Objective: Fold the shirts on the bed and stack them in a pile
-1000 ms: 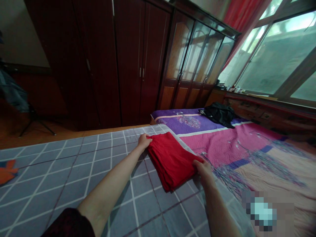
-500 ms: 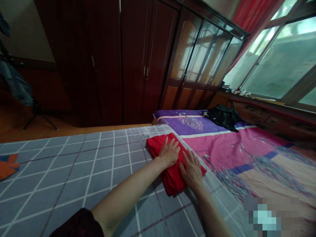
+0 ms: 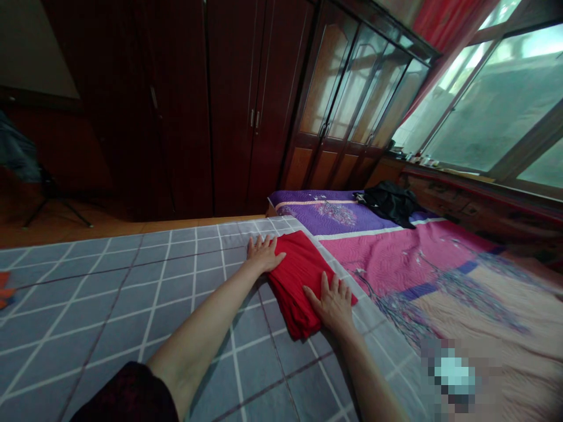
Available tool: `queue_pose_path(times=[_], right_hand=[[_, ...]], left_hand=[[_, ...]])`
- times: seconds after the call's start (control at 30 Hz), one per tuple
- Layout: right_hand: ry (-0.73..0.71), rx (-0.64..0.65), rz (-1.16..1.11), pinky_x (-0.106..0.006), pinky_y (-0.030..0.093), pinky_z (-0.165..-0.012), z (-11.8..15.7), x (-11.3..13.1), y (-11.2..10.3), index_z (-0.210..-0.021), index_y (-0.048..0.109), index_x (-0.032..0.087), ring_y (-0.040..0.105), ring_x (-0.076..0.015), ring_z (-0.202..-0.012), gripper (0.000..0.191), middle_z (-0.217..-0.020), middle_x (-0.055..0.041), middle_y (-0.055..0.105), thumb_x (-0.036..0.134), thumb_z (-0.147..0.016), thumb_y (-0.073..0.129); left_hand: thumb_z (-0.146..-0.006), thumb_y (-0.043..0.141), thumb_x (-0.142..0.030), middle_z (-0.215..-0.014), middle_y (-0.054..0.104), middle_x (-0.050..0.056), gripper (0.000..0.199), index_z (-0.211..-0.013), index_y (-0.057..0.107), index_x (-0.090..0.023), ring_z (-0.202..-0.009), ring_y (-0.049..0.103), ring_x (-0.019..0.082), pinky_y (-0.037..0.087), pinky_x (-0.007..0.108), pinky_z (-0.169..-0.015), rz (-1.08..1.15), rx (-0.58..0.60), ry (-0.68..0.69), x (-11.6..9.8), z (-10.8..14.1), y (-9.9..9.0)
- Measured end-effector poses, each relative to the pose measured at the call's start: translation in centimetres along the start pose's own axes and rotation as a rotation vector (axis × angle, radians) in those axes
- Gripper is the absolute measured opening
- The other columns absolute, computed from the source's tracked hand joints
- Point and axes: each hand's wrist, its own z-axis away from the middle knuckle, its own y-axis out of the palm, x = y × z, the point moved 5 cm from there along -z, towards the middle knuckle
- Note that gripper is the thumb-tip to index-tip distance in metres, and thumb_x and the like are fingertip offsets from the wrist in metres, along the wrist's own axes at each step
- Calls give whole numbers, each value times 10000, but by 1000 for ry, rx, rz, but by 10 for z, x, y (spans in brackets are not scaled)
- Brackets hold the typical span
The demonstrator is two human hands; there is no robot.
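Note:
A folded red cloth (image 3: 297,266), perhaps a garment, lies flat in several layers on the grey checked sheet (image 3: 176,305). My left hand (image 3: 264,255) rests at the cloth's left edge, fingers spread and thumb on the fabric. On the cloth's lower right part lies my right hand (image 3: 334,302), palm down with its fingers apart. Neither hand grips the fabric. The layered folds show along the cloth's near left side.
Beyond the sheet's right edge spreads a purple and pink quilt (image 3: 378,252) with a black garment (image 3: 387,202) on it. An orange item (image 3: 5,288) sits at the far left. Dark wardrobes (image 3: 237,117) line the back, and a tripod (image 3: 55,199) stands on the floor.
My left hand has slid left from the middle of the red cloth to its left edge. My right hand stays on the lower right part. The view has shifted slightly.

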Motion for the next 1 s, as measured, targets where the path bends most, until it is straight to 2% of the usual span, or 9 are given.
queue_pose_path(times=[0.07,0.13,0.23,0.33,0.47,0.67,0.73,0.87,1.0], right_hand=[[1,-4,8,-508,183,-1032,0,0,1,-1430,335,76,325,-412,-1290,808,-1412,-262,351,655,-866,362],[-4,-10,14,-506,179,-1033,-1,1,2,-1427,339,76,327,-414,-1286,799,-1412,-259,350,646,-869,371],[-11,-23,29,-511,183,-1030,-1,1,4,-1428,335,71,328,-419,-1284,784,-1409,-258,353,625,-875,380],[-32,-32,67,-511,188,-1029,0,2,6,-1411,361,49,332,-426,-1279,765,-1401,-270,358,596,-878,402],[-19,-50,92,-508,200,-1026,1,1,6,-1410,357,34,347,-423,-1272,788,-1385,-280,375,608,-872,406],[-36,-81,105,-516,218,-1020,2,4,0,-1398,380,30,368,-426,-1256,807,-1367,-291,395,641,-872,363],[-30,-85,119,-520,232,-1015,2,4,0,-1392,391,27,376,-428,-1249,799,-1362,-290,403,631,-869,381],[-95,-142,63,-581,298,-950,1,3,2,-1362,445,71,422,-443,-1197,712,-1326,-283,443,578,-864,404],[-238,-260,-110,-659,353,-825,-2,-7,11,-1319,506,243,470,-456,-1122,574,-1267,-234,504,538,-849,357]], left_hand=[[-924,233,-474,-1544,144,147,663,-1476,174,-112,-1415,-18,347,-99,619,-1071,-2,-31,55,-13,0,-7],[-941,210,-426,-1564,96,45,599,-1486,145,-187,-1423,-79,257,-159,541,-1090,-1,-27,188,-41,-1,-9],[-943,200,-476,-1546,189,-35,552,-1457,246,-280,-1428,52,204,-66,499,-1133,7,83,381,-88,-4,5],[-932,215,-530,-1513,288,-24,559,-1422,336,-288,-1408,177,224,59,520,-1135,13,206,458,-113,-12,30],[-918,251,-547,-1537,217,-26,581,-1444,283,-300,-1420,125,228,8,520,-1132,20,212,441,-97,-33,45],[-914,290,-459,-1521,262,77,581,-1447,294,-226,-1419,80,301,-112,602,-1076,6,60,244,-47,-58,18],[-914,300,-427,-1524,259,65,562,-1447,291,-248,-1420,53,308,-117,619,-1065,5,30,242,-49,-53,13],[-862,396,-545,-1495,332,-45,563,-1392,375,-354,-1413,141,238,14,502,-1133,11,99,363,-68,-33,16],[-910,268,-541,-1507,295,98,634,-1414,363,-168,-1408,143,289,25,537,-1120,7,72,200,-50,-20,2]])
